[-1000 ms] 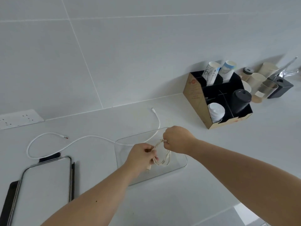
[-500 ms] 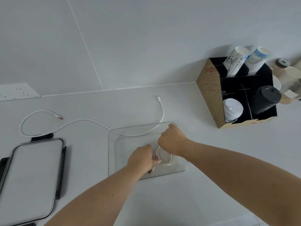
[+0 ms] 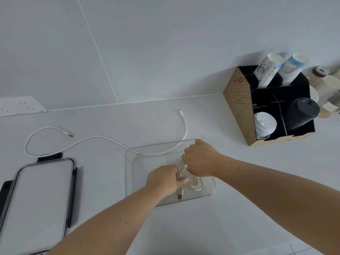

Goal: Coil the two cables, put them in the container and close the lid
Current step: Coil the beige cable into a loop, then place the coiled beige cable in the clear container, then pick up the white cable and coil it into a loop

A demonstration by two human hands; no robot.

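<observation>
both hands, left hand [image 3: 163, 179] and right hand [image 3: 199, 160], pinch the coiled cable [image 3: 191, 182] inside the container [image 3: 128, 173]; white cable [image 3: 103, 139] lies loose behind-left, nearer the left hand.

Office pantry or kitchen: white tiled wall [image 3: 147, 43], wall socket [image 3: 20, 105], takeaway-cup carrier [image 3: 239, 107].

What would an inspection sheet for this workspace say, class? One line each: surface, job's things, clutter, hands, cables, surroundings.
Surface: white counter, bare in front.
Job's things: clear container open; lid lies to its left.
Clutter: cardboard cup carrier with paper cups, far right.
Hands: left hand and right hand both on the coiled cable inside the container.
Cables: white cable uncoiled, trailing behind the container.
Surroundings: tiled wall, wall socket.
</observation>
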